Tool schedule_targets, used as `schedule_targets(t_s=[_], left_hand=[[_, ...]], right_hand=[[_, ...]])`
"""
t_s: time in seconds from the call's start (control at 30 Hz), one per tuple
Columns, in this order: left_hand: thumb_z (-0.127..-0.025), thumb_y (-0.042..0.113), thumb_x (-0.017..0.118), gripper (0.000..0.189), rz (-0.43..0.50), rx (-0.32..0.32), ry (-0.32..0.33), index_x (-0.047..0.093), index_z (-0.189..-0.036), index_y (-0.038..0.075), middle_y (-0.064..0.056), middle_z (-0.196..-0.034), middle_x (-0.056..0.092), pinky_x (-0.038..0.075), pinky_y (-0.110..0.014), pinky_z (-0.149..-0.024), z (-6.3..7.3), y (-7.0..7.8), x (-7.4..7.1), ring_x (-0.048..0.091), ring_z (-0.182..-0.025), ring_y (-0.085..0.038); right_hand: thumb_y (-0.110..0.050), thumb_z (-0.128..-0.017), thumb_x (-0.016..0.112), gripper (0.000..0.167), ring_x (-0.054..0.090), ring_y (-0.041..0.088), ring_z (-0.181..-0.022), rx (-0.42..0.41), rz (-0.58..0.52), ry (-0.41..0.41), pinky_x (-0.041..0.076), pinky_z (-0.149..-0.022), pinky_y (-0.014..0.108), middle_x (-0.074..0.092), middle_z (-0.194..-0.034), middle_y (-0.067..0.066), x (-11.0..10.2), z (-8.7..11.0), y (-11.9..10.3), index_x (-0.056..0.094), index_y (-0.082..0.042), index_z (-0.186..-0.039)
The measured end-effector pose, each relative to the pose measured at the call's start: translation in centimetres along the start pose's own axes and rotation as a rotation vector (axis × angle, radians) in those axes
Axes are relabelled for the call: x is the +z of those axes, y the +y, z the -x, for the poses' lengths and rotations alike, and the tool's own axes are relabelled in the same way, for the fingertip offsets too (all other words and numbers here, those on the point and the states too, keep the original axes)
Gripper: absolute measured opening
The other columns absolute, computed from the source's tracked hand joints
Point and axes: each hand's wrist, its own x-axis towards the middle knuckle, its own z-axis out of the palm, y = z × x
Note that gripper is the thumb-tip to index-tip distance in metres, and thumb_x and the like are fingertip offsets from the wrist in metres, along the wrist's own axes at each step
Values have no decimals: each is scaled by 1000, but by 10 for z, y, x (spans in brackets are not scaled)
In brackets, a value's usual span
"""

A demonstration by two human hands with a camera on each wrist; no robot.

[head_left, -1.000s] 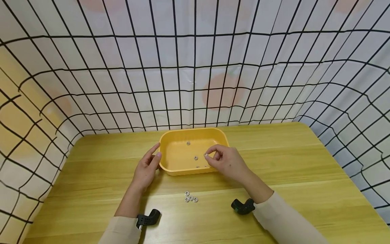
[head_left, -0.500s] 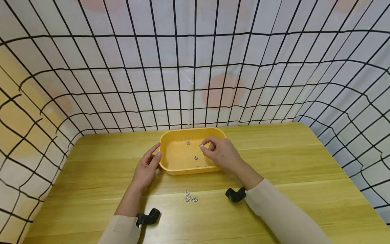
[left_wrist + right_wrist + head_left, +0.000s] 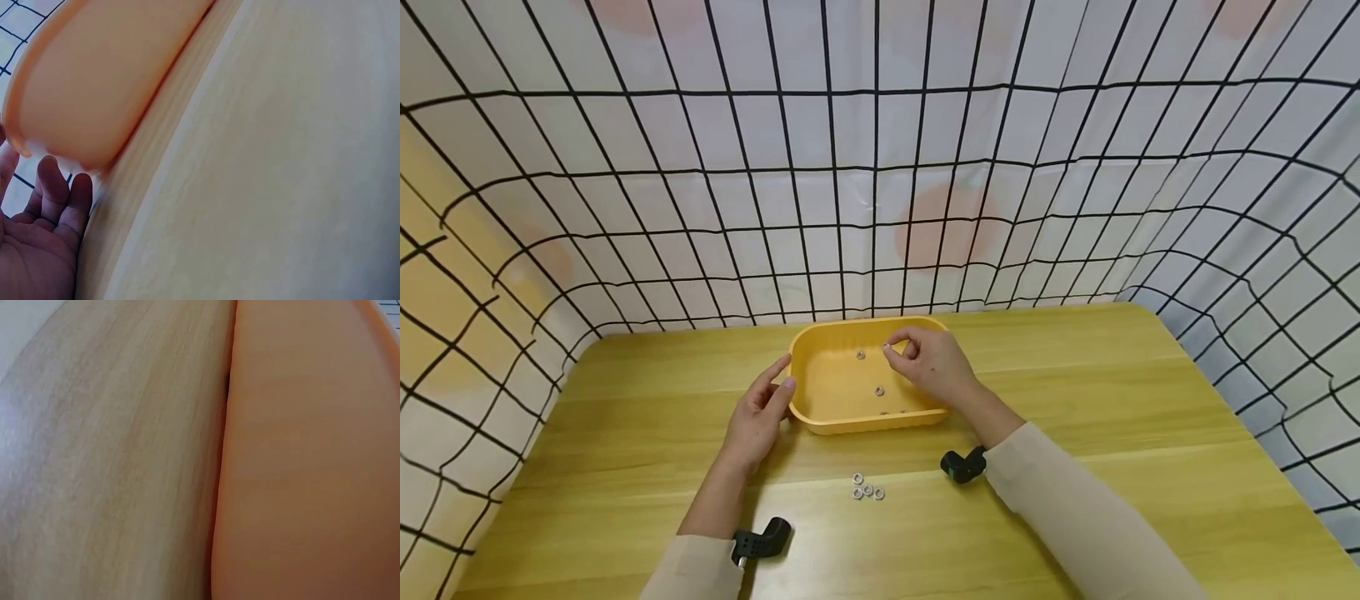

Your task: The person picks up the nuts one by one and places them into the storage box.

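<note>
My right hand (image 3: 931, 364) hovers over the right half of a yellow plastic tray (image 3: 831, 427), pinching a small metal nut (image 3: 887, 346) between thumb and index finger. Inside the tray lie several more nuts, among them one nut near the back (image 3: 861, 355) and another at mid-floor (image 3: 879, 391). My left hand (image 3: 756, 421) rests at the tray's left end, thumb and fingers against the outer wall by the rim. In the left wrist view the fingers of this hand (image 3: 53, 194) are loosely bent with tips at that wall. The right wrist view holds only tray wall and table.
In front of the tray, several loose nuts (image 3: 868, 490) sit in a small cluster on the wooden table (image 3: 1075, 500). A black wire grid (image 3: 880, 225) stands behind the table and along both sides, with a pale printed sheet behind it.
My right hand has moved left and farther back over the tray, with the nut still in its pinch. The left hand and the nuts on the table stay put.
</note>
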Motion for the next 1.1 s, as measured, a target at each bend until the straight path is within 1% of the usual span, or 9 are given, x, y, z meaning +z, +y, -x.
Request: schedule_targets(t_s=[0.17,0.33,0.53,0.63,0.77,0.93,1.0,1.1], left_hand=[[-104,48,54,49,-6,-6,2,47,-152,38,-13,-111,60,51,-24,-85,1,1,-1,57,-93,-18],[-105,47,54,49,-8,-1,2,46,-152,38,-15,-112,60,51,-23,-86,1,2,-1,58,-94,-17],[-105,47,54,49,-2,-18,-1,46,-152,38,-15,-113,61,51,-22,-85,1,2,0,58,-94,-17],[-105,47,54,49,2,-13,4,47,-152,38,-14,-111,60,51,-23,-86,1,2,0,58,-93,-16],[-104,48,55,49,11,-4,2,47,-152,38,-13,-111,59,53,-24,-88,1,2,-1,58,-94,-15],[-104,49,54,49,3,-13,-4,46,-152,39,-12,-112,59,53,-27,-91,2,4,-2,58,-95,-16],[-104,49,53,49,-2,-13,-5,46,-152,39,-12,-112,59,53,-28,-92,2,4,-2,58,-96,-16],[-105,48,53,50,0,-12,-10,46,-153,38,-13,-113,59,53,-27,-92,2,3,-1,58,-96,-16]], right_hand=[[-27,-96,72,14,46,11,-54,23,53,-26,36,-54,24,59,-65,-3,1,-2,0,73,-13,-101],[-27,-96,72,15,46,11,-54,40,70,-36,36,-54,24,59,-65,-3,1,-3,-1,73,-14,-101],[-27,-95,73,14,46,11,-53,50,52,-49,35,-53,23,59,-64,-3,-1,-2,-1,73,-14,-102],[-27,-95,72,15,47,11,-53,42,48,-47,36,-53,23,59,-65,-4,-1,-1,-1,73,-15,-102],[-27,-94,73,18,47,11,-53,25,29,-46,36,-53,23,61,-65,-4,-2,-1,-2,74,-13,-105],[-26,-94,73,22,48,11,-53,11,-11,-53,36,-52,22,62,-65,-4,-3,-2,-2,74,-10,-110],[-24,-94,73,23,47,11,-52,1,-29,-43,35,-51,22,62,-65,-3,-2,-1,-1,75,-9,-111],[-23,-95,71,21,46,12,-51,-18,-57,-4,34,-50,22,61,-64,-3,-2,1,1,75,-8,-110]])
